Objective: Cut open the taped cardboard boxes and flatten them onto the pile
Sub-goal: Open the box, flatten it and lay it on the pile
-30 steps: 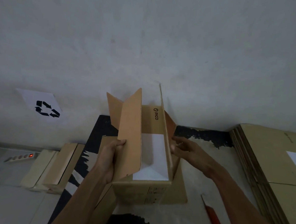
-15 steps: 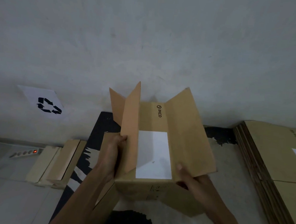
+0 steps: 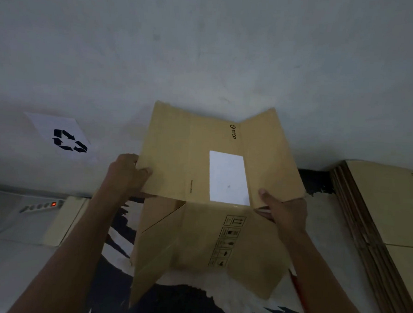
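I counted one opened cardboard box (image 3: 200, 170) raised before the wall, one flattened pile (image 3: 389, 213) at right. My left hand (image 3: 125, 173) pinched its left flap; my right hand (image 3: 283, 215) gripped the right flap's lower corner.

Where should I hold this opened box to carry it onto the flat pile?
Probably by the two outer side flaps, one from each side, as the left hand and right hand grip the box now: it is spread wide and floppy. The pile lies to its right.
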